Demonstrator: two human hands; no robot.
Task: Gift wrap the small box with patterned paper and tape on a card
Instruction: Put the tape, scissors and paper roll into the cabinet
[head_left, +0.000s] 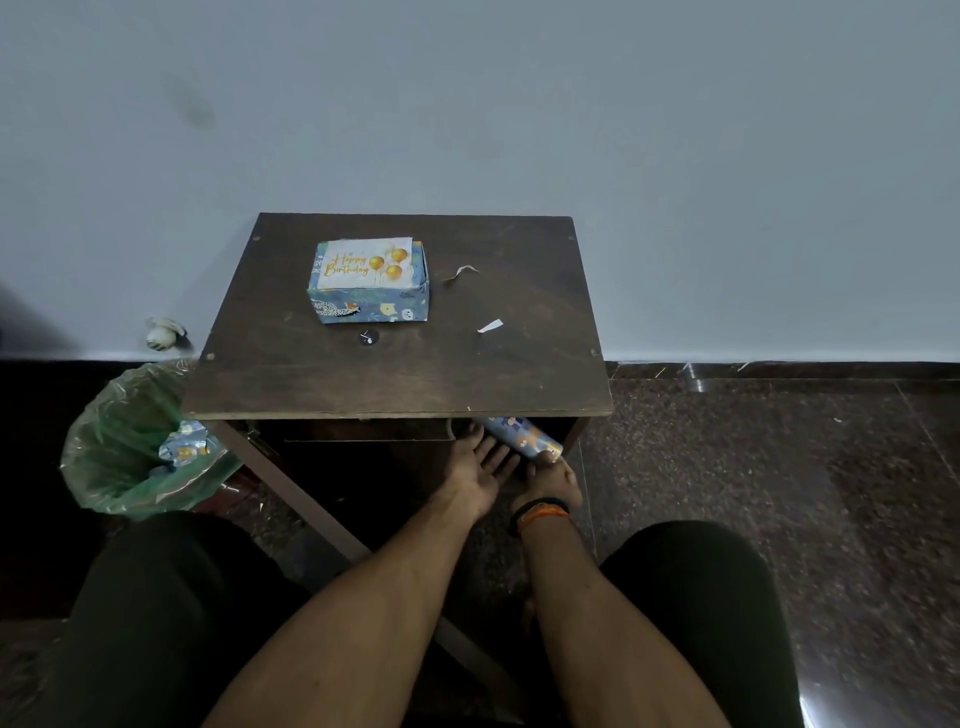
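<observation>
I see my left hand (480, 467) below the table's near edge, palm up with the fingers straight and spread, their tips lost in the dark under the tabletop beside the roll of patterned paper (522, 435). My right hand (550, 480) sits just to the right, at the roll's near end; its fingers are tucked behind that end, so I cannot tell whether they grip it or only touch it. The wrist wears dark and orange bands (540, 513). The roll's far end is hidden under the table (322, 374); its long axis runs from the far left toward the near right, the visible end pointing at me. On top, near the far left corner, stands the wrapped box (370, 304) with its long side parallel to the near edge, and the birthday card (363, 264) lies flat on its lid, lettering readable from my side. A curled paper strip (460, 273) lies just right of the box, a white scrap (490, 326) nearer the right edge, and a small dark round thing (368, 338) I cannot identify sits in front of the box. Left of the table a green bag (124, 447) holds crumpled patterned offcuts (184, 448). My dark-clad knees (156, 597) fill the bottom of the view.
</observation>
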